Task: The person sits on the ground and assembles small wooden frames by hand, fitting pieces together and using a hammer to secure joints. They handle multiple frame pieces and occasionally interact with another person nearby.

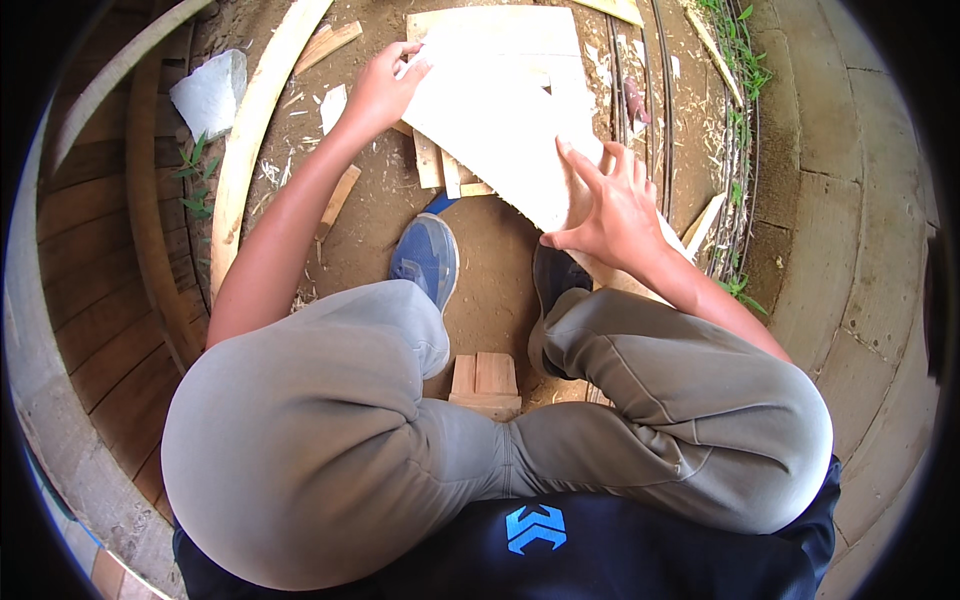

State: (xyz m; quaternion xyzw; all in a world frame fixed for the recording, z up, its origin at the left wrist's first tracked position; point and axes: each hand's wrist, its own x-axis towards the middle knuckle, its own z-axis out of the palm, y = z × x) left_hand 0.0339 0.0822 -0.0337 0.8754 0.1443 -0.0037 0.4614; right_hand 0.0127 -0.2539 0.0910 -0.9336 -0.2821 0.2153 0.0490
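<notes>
A pale wooden board (500, 125), washed out by bright light, lies slanted in front of my feet. My left hand (392, 82) is closed on its far left edge, with the thumb and fingers pinching it. At the near right end, my right hand (610, 205) grips the board with fingers curved and spread across it and the thumb by the near edge. Under and behind it is another light wooden board (490, 22). Short wooden pieces (428, 160) stick out below the near left edge.
Wood shavings and offcuts litter the dirt floor (480, 270). A long curved wooden strip (250, 150) and a whitish block (212, 92) are at left. Dark rods (648, 90) run along the right, beside plants and a stone walkway (820, 250). Wooden blocks (484, 380) sit between my legs.
</notes>
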